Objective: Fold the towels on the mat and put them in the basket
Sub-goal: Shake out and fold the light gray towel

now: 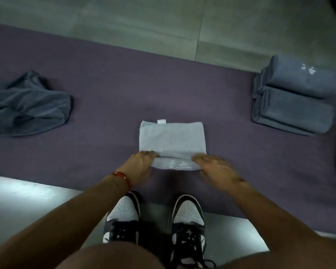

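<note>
Pinching the pale towel [172, 138]'s near fold, left hand [142, 164] and right hand [215, 167] both grip.

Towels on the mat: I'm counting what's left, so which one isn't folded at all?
The dark blue towel at the mat's left, lying crumpled; the others are folded or being folded.

i count one light blue towel [172, 137] mid-fold; one crumpled dark towel [27, 105]; two folded dark towels [293, 94] stacked; one purple mat [109, 82]; two shoes [188, 212]; two hands [142, 164]
</note>
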The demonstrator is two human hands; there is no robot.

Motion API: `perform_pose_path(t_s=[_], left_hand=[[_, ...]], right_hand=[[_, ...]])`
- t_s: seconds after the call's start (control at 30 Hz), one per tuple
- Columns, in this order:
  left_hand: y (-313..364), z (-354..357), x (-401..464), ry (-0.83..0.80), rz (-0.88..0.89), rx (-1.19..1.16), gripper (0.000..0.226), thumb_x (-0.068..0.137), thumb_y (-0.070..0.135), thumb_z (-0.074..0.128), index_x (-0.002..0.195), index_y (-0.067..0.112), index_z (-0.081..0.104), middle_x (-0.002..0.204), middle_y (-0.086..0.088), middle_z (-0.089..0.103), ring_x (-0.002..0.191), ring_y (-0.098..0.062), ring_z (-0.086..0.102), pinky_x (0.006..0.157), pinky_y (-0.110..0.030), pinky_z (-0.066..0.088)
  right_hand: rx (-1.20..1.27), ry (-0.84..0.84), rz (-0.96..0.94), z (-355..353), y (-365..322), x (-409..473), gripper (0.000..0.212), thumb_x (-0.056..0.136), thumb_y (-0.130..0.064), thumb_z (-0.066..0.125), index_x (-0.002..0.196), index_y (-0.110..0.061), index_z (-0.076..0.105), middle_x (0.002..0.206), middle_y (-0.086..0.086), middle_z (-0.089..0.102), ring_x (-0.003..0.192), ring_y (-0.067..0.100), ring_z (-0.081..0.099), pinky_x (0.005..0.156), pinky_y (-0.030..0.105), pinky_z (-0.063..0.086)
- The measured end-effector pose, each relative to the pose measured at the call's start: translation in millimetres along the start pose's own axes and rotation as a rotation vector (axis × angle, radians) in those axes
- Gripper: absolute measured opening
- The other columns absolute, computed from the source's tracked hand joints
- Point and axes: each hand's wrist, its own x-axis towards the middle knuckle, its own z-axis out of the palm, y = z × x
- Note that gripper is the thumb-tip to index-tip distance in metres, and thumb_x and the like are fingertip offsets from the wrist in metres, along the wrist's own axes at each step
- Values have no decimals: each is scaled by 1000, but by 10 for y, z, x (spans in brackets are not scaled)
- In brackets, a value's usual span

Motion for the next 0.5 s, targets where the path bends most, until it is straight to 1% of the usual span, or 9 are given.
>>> perform_pose_path(t_s=[0.1,0.17,0.2,0.27,0.33,0.37,0.4,0.47,0.5], left_hand=[[-4,50,-260,-54,47,-13,37,83,13,55,119,15,61,107,-7,67,92,-26,65,84,-38,54],[-40,89,-415,-86,45,-55,32,81,16,58,112,16,66,101,-4,69,88,-21,65,79,-28,51],[-68,105,-469,-100,38,-83,32,81,20,59,112,17,67,100,-1,70,88,-19,66,78,-24,49],[-123,111,-509,-65,7,-173,36,79,33,58,111,21,67,97,5,69,86,-14,67,78,-27,53],[-179,58,-453,29,-77,-319,35,80,36,59,112,23,65,95,9,67,84,-9,65,75,-24,51],[-194,12,-404,63,-151,-397,30,84,34,62,113,23,63,96,9,66,84,-8,63,73,-21,48],[-202,-28,-346,88,-227,-457,26,90,32,62,114,22,60,96,6,65,84,-9,62,72,-21,47],[-206,-58,-221,125,-313,-522,23,97,29,58,116,16,56,100,-1,64,88,-16,61,76,-27,48],[-203,-51,-160,145,-339,-535,24,99,29,55,117,13,55,103,-3,64,92,-20,61,79,-31,48]], right_hand=[[32,-83,19,71,-191,-288,49,97,-22,48,146,-22,42,151,5,46,133,27,48,109,34,36],[93,-111,69,181,-287,-450,43,98,-27,43,141,-28,44,145,1,51,128,27,52,104,35,40],[132,-126,128,220,-303,-494,38,98,-31,43,136,-33,45,142,-1,54,126,26,53,102,36,43],[245,-112,240,221,-288,-511,31,96,-43,45,127,-40,43,130,-3,60,118,23,58,95,37,48],[395,-48,322,158,-219,-437,34,92,-59,43,124,-46,42,122,-3,62,109,21,62,90,39,51],[458,1,353,109,-186,-378,35,93,-62,42,124,-46,43,119,-3,63,106,19,62,89,40,52],[513,49,382,50,-162,-310,34,96,-59,43,125,-41,45,115,-3,63,103,18,62,86,38,51],[575,136,434,-36,-129,-140,33,101,-48,47,127,-27,51,110,-2,64,98,17,60,78,33,46],[586,171,448,-63,-126,-44,35,102,-45,47,128,-23,52,110,-1,65,97,18,59,76,32,43]])
